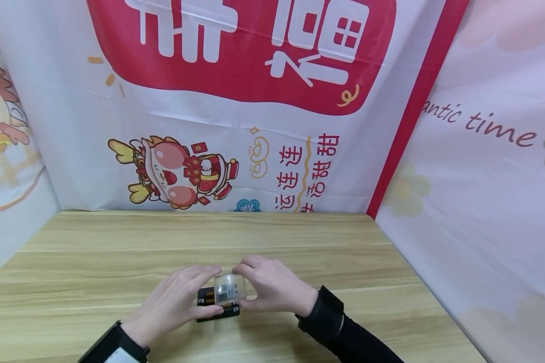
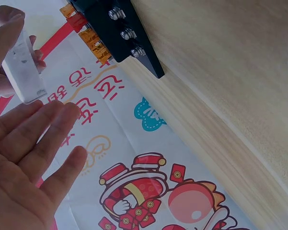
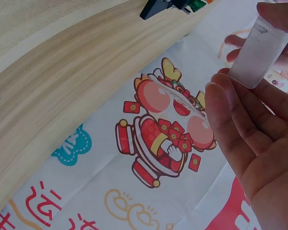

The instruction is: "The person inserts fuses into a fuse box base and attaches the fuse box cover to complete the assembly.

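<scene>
Between my two hands is a small clear plastic box [image 1: 229,288], held just above the table. My left hand [image 1: 174,297] pinches its left side between thumb and fingertips. From the other side my right hand [image 1: 274,287] grips it the same way, as the right wrist view also shows, with the cloudy box [image 3: 259,52] between thumb and fingers. Below the box and partly covered by it lies a black holder [image 1: 230,309] on the tabletop. Seen from the left wrist, that black holder [image 2: 103,26] carries silver metal studs and orange and red pieces; its exact kind is unclear.
The wood-grain table [image 1: 95,257] extends around both hands. A printed white and red cloth [image 1: 254,116] hangs at its back edge, and patterned white cloth [image 1: 495,201] borders the right side. A similar cloth [image 1: 13,217] hangs on the left.
</scene>
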Available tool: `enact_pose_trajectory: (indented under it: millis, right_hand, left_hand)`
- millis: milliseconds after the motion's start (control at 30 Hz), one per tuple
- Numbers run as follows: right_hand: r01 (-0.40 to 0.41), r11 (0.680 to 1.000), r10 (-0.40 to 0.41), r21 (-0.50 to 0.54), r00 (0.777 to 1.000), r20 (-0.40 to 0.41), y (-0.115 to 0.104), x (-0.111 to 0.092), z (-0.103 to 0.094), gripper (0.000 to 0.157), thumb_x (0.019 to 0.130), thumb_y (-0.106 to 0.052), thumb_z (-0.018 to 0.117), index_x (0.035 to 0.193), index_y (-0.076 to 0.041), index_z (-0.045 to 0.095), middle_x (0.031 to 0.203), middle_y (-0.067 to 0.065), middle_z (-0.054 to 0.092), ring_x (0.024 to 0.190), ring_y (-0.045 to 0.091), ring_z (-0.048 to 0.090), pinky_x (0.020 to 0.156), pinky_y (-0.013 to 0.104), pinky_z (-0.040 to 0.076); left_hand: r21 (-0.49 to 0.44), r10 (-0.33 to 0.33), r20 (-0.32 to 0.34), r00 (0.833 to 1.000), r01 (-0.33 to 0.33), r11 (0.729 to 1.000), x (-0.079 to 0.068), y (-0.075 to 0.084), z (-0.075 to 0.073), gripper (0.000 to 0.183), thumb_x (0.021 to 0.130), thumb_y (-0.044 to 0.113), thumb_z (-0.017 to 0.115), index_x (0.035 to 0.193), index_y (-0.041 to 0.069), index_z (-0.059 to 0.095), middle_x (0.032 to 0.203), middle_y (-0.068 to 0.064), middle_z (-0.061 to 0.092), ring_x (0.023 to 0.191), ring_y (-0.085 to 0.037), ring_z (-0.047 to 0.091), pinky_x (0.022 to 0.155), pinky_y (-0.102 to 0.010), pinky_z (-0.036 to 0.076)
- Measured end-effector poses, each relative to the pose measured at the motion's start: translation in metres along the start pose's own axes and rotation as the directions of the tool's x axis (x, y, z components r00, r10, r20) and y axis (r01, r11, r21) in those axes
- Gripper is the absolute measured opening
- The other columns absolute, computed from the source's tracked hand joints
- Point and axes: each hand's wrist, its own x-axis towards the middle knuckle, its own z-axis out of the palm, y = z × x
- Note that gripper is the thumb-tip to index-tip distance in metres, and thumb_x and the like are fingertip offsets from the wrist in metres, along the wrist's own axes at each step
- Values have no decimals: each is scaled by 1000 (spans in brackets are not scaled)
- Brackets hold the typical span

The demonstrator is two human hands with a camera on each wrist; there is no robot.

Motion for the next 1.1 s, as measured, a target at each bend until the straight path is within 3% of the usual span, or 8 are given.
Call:
enact_pose_trajectory:
  millis: [233, 667, 1100]
  right_hand:
    - [2, 1000, -2, 1, 1000, 8, -1, 3, 6, 53, 77, -38, 82, 116, -7, 65, 102, 0, 63, 82, 3, 53, 67, 11, 42]
    - [22, 1000, -20, -18, 997, 79, -3, 12, 26, 52, 75, -41, 83, 112, -10, 65, 96, -6, 60, 77, -1, 48, 64, 12, 40]
    - [-31, 999, 38, -39, 980, 194, -8, 18, 34, 54, 76, -44, 82, 116, -12, 66, 100, -5, 61, 80, 1, 51, 65, 13, 41]
  left_hand:
    - [6, 8, -8, 1000, -8, 1000, 0, -1, -1, 61, 70, 41, 88, 119, 10, 69, 107, -2, 71, 94, -14, 65, 78, -36, 54]
    - [-20, -37, 154, 987, 40, 999, -4, -7, -3, 53, 71, 35, 87, 113, 7, 71, 100, -2, 70, 87, -14, 64, 70, -33, 53]
    - [1, -76, 239, 968, 78, 997, -4, -10, 2, 51, 70, 35, 87, 111, 9, 71, 93, 1, 70, 80, -9, 61, 64, -31, 50]
